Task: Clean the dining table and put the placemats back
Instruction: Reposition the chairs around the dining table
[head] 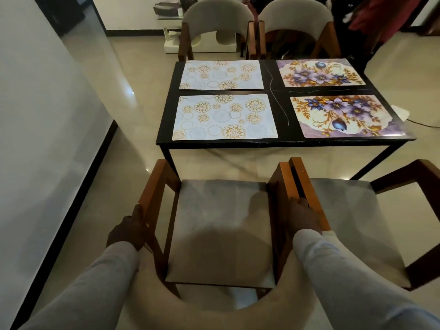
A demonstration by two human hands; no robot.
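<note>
The black dining table (281, 92) stands ahead with placemats laid on it. Two pale mats with gold medallions lie on the left, one far (222, 75) and one near (225, 117). Two purple floral mats lie on the right, one far (321, 73) and one near (345, 115). In front of me stands a wooden chair (221, 232) with a grey seat, pulled back from the table. My left hand (128, 231) grips its left armrest. My right hand (303, 216) grips its right armrest.
A second chair (352, 227) stands touching the first on the right. Two more chairs, one (217, 25) and the other (295, 22), face me across the table. A white wall (35, 139) runs along the left. A white cloth or paper (401, 111) lies past the table's right edge.
</note>
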